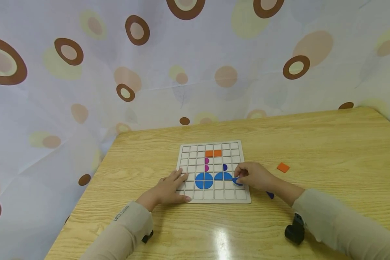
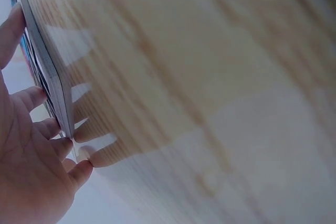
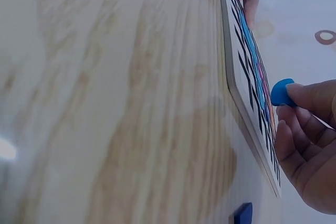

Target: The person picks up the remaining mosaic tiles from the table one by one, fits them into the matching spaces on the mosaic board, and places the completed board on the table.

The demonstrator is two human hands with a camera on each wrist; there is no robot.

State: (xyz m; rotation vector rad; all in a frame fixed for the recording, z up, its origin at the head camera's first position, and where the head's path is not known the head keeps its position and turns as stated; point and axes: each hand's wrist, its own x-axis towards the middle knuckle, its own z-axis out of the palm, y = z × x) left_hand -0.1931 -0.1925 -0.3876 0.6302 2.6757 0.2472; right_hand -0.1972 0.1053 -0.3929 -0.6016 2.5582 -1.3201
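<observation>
The right hand (image 1: 255, 176) pinched a blue piece (image 3: 281, 93) over the right side of the gridded board (image 1: 219, 194), just right of the blue half-disc (image 1: 223, 176), the left hand (image 1: 169, 188) lying spread on the opposite edge.

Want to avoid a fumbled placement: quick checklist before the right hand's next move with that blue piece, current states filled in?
1. Grip on the blue piece: ok, the right hand pinches it.
2. Board steadied: ok, the left hand touches its left side.
3. Two cells directly below the blue half-circle bare: ok, both show white.
4. Blue piece lifted off the board: cannot tell, the views don't settle contact.
5. All pieces on the board: not ok, an orange square and a loose dark blue piece lie on the table.
</observation>
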